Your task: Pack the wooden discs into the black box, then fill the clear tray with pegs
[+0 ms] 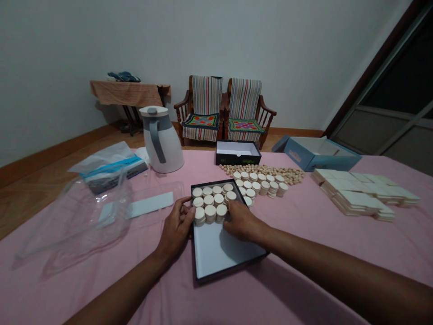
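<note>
A shallow black box with a white inside [219, 253] lies on the pink cloth in front of me. Its far half holds rows of stacked round wooden discs [209, 212]; white bottom shows in the near half. My left hand [177, 223] grips the box's left wall, its thumb beside the nearest left stack. Inside the box's right side, my right hand [241, 221] is closed at the right end of the nearest row, on a stack of discs mostly hidden by its fingers. More stacked discs [264, 187] stand beyond the box, to the right.
Small wooden beads [270, 171] spread behind the discs, near an open black box [238, 153]. Square wooden pieces [361, 189] and a blue box [318, 155] are at right. Left are a white jug [164, 144], clear plastic packaging [88, 216] and a zip bag [111, 167].
</note>
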Demonstrator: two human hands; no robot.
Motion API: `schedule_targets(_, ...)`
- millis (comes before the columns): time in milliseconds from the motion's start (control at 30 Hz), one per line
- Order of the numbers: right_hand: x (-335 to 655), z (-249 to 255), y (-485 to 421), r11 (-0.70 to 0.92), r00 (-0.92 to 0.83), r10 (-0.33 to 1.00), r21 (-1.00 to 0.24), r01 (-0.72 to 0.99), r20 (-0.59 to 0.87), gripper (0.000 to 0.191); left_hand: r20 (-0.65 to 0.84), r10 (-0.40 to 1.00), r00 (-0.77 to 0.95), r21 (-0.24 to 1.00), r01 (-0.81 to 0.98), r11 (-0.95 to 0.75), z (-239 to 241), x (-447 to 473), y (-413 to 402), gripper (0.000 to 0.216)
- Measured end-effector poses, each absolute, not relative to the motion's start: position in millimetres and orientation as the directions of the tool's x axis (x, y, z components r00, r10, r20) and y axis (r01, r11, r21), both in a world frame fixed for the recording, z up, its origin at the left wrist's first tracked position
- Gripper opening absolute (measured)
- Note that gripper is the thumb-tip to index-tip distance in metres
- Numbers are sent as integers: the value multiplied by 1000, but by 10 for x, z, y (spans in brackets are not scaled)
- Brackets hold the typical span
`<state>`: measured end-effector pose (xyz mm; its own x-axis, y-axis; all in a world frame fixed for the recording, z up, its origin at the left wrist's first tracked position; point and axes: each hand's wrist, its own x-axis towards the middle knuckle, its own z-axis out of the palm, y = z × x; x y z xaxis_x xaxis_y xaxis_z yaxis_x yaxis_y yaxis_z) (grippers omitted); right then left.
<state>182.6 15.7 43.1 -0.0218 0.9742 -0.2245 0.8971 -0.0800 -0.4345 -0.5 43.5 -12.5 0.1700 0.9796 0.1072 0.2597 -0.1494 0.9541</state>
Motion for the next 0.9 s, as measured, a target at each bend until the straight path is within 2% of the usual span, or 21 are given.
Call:
schedule_targets(100, 1877, 556, 41, -7, -57, 988, -406, 914, -146, 29, 101, 980, 170, 959, 246, -142, -137, -6, 437, 40)
schedule_targets(267, 1959, 578, -69, 134, -213, 949, -311, 941, -235, 31, 101, 980, 172, 955, 260, -144, -157, -18, 449, 40)
schedule_targets(333, 1965, 571, -77, 151, -222, 947, -288, 946, -231, 33, 106, 978, 178, 953, 262, -151, -171, -22, 459, 39)
schedule_targets(500, 1968, 614, -77, 144, -208, 962, -319, 937, -179, 30, 111, 975, 190, 954, 256, -158, -195, -24, 469, 39)
schedule_targets(600, 1966, 615, -98, 129, -199, 952, -284, 950, -231, 34, 108, 975, 192, 955, 253, -156, -188, -22, 460, 39)
schedule_targets(733, 1923, 553, -117, 217, -312, 891, -292, 931, -330, 34, 104, 977, 184, 954, 260, -151, -161, -17, 443, 38)
schedule_targets(900, 1872, 451, -55, 283, -375, 883, -317, 905, -281, 35, 96, 978, 188, 955, 261, -144, -145, -12, 441, 40)
